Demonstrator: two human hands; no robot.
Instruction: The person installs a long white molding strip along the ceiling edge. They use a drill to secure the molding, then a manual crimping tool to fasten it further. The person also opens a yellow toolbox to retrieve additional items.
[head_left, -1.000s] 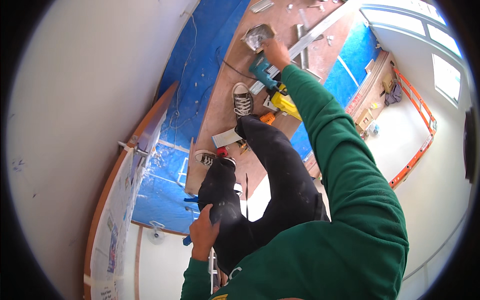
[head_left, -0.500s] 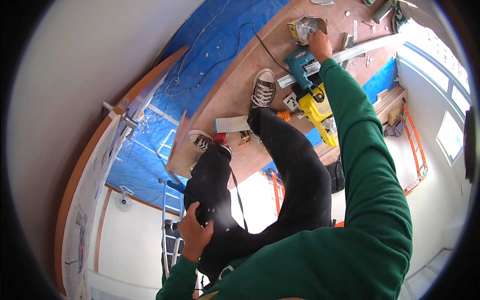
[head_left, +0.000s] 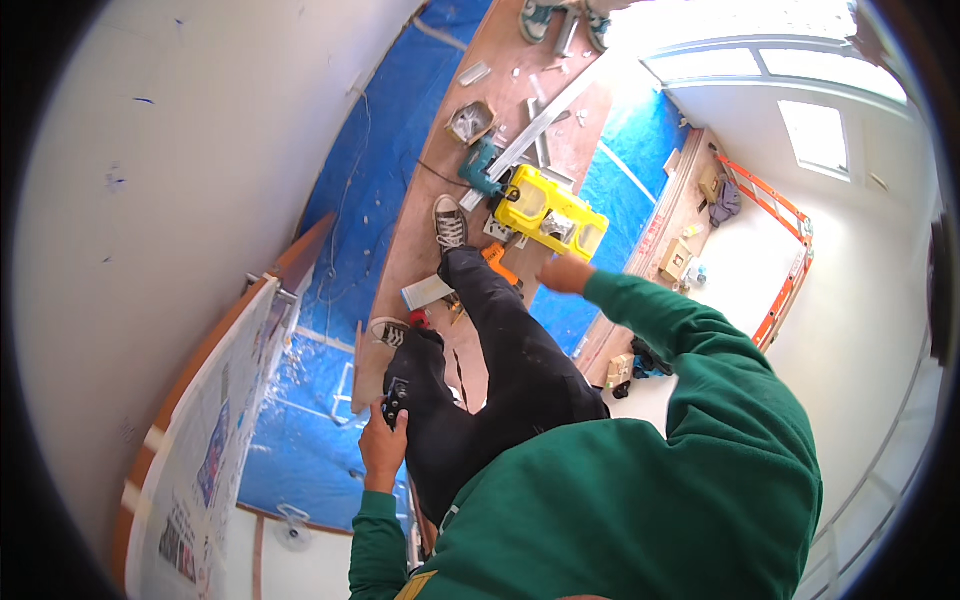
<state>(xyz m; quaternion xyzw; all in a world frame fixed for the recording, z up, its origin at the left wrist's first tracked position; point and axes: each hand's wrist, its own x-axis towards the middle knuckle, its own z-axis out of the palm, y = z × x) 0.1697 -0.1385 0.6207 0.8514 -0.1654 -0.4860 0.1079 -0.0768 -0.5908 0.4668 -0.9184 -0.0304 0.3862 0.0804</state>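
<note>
My left hand (head_left: 382,446) is at my left thigh, thumb and fingers closed around a small dark piece (head_left: 396,403) with several shiny round spots; its exact kind is unclear. Over the plank's right edge, my right hand (head_left: 565,273) has its fingers curled in; whatever they may hold is hidden. Just beyond that hand lies a yellow case (head_left: 548,212) with clear windows. An orange tool (head_left: 497,262) rests left of the hand, beside my leg. Farther off, a teal power drill (head_left: 481,168) lies by an open cardboard box (head_left: 472,122) containing a clear plastic bag.
My shoes stand on a wooden plank platform (head_left: 400,275) above blue sheeting (head_left: 335,250). A long metal channel (head_left: 535,130) lies across the platform. Another person's shoes (head_left: 536,20) are at its far end. An orange ladder (head_left: 785,300) is at right, a paper-covered panel (head_left: 215,440) at left.
My right hand has left the cardboard box and come back toward me, past the yellow case. My left hand stays by my thigh, with the dark piece now clearer. The view has shifted.
</note>
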